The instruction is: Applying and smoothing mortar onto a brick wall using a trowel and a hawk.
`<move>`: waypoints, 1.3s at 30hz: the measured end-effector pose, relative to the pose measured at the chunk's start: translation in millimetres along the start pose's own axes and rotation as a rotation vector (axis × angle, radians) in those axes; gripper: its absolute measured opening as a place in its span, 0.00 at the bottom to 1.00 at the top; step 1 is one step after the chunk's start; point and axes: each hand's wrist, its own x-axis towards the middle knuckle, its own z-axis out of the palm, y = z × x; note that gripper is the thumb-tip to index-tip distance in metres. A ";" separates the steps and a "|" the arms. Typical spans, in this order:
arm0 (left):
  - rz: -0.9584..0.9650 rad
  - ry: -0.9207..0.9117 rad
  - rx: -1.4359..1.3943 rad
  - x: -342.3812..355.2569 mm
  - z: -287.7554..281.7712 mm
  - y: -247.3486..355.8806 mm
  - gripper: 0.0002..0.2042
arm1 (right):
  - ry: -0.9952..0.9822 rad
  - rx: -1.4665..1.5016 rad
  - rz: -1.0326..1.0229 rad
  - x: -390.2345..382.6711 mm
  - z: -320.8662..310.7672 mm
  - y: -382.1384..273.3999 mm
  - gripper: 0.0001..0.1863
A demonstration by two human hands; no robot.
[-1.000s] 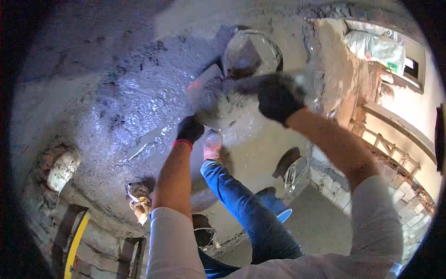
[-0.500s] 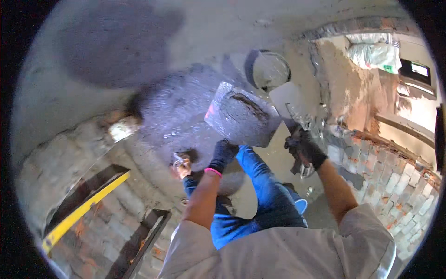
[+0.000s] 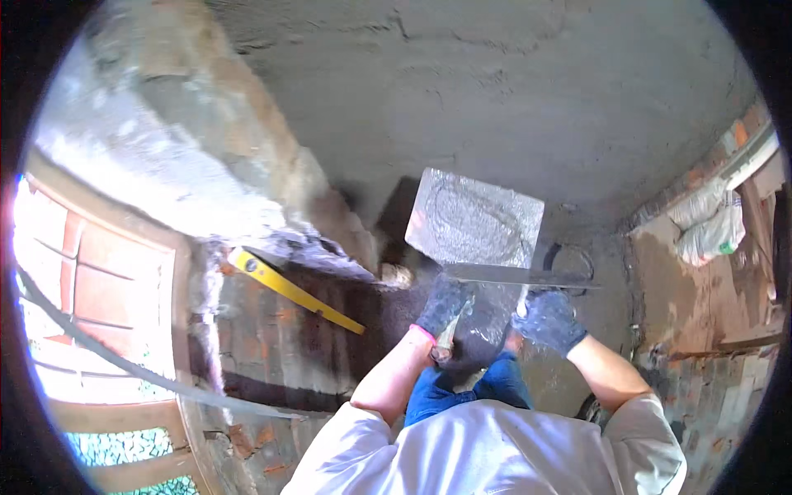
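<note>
Currently, we find the left hand (image 3: 445,305) with its grip closed at the near edge of the mortar board (image 3: 419,216), although the handle itself is hidden from us. The right hand (image 3: 551,322) has its grip clamped on the trowel (image 3: 520,275), whose blade appears nearly edge-on across that same edge; we cannot tell whether blade and board touch. The board lies out ahead of both hands, loaded with wet-looking grey mortar (image 3: 474,227). We judge spillage to be the main hazard: should the left hand roll, the load could slide off towards the blue trousers (image 3: 505,381). We should also guard against the blade's left end, which appears just beside the left knuckles; a careless stroke could strike them. Moisture reaching the palms could likewise loosen either grip.
</note>
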 end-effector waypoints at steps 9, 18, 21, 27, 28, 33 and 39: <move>0.135 0.244 0.294 5.1 -60.4 116.7 0.08 | 0.395 0.023 -0.099 114.4 -84.1 -82.6 0.16; -0.479 0.322 -0.575 18.7 -128.2 202.3 0.07 | 0.485 -0.522 -0.494 104.9 -152.8 -29.1 0.16; -0.413 0.079 -1.050 13.4 -139.3 195.8 0.08 | 0.194 -0.339 -0.273 74.6 -147.9 14.6 0.14; -0.331 0.144 -0.685 4.9 -142.6 255.5 0.06 | 0.569 -0.389 -0.406 94.5 -127.7 70.6 0.16; -0.336 0.155 -0.693 4.7 -143.1 259.6 0.06 | 0.560 -0.386 -0.417 105.3 -127.4 72.1 0.16; -0.373 0.191 -0.641 8.0 -155.8 249.7 0.06 | 0.545 -0.266 -0.316 142.5 -117.5 76.8 0.16; -0.335 0.189 -0.746 9.1 -185.2 207.8 0.06 | 0.645 -0.083 -0.229 187.4 -76.1 71.3 0.20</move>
